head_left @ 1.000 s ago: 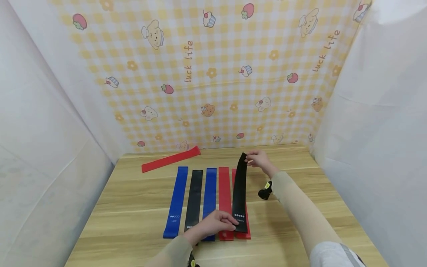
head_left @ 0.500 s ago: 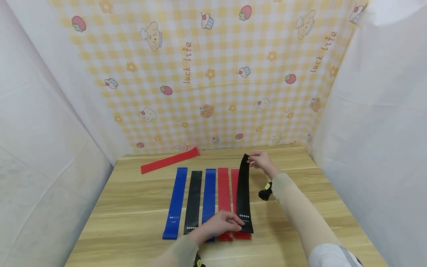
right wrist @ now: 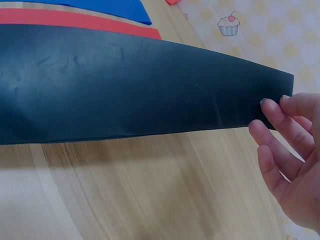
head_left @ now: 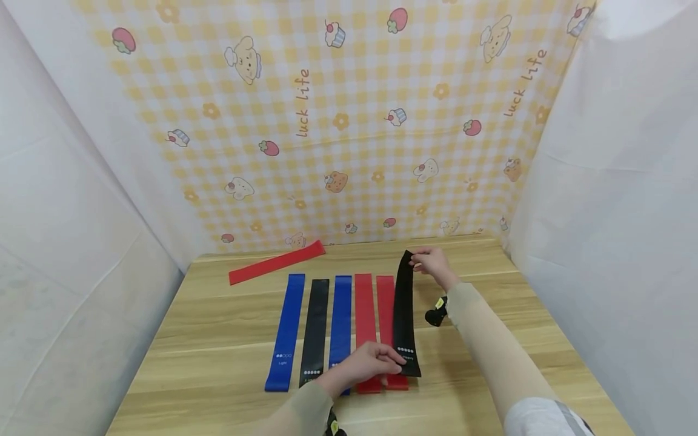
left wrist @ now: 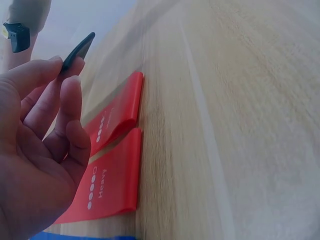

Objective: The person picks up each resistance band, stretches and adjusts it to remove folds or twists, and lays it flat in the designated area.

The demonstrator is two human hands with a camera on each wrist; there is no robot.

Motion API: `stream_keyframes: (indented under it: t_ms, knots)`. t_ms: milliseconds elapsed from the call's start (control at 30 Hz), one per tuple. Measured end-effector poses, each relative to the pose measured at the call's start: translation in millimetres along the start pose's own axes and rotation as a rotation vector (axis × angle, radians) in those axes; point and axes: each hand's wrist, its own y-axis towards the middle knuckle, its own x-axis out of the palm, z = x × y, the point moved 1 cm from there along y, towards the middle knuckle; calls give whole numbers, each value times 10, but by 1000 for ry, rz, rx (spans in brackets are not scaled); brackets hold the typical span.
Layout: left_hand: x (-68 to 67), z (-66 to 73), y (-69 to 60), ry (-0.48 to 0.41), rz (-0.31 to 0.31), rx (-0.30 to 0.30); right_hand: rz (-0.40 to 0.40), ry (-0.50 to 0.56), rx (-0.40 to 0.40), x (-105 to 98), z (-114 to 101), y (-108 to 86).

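A black resistance band point(head_left: 404, 309) with white dots and lettering is held lengthwise between my two hands, raised off the table. My left hand point(head_left: 373, 361) pinches its near end between thumb and fingers; the left wrist view shows that end edge-on. At the far end, my right hand point(head_left: 433, 264) pinches a corner, which the right wrist view shows closely. Just left of the held band lie two red bands point(head_left: 365, 315), one marked Heavy, their near ends partly behind my left hand. Further left, a blue band point(head_left: 340, 315), a second black band point(head_left: 314, 327) and another blue band point(head_left: 286, 333) lie side by side.
One more red band point(head_left: 276, 262) lies slanted near the back edge of the wooden table point(head_left: 207, 339). A yellow checked cloth point(head_left: 349, 139) hangs behind, with white sheets point(head_left: 605, 200) at both sides. Bare wood shows right of the held band.
Both hands have carried the black band to the right. It lay over the right red band before; now that red band is mostly uncovered and the black one is beside it.
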Motion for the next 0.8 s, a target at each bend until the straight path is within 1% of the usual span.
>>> stream_keyframes:
  t_ms: [100,300,633,800]
  knots:
    - [55,12,26,-10,0,-10,5,-5,-2,-20,1,-2]
    - [152,25,65,-3,-2,-32,1,-13,6,-49,12,-26]
    - [208,56,144,4,-49,-13,25,-51,-2,-115,22,-36]
    - [234,66,174,8,-67,-16,26,-60,-1,-129,33,-30]
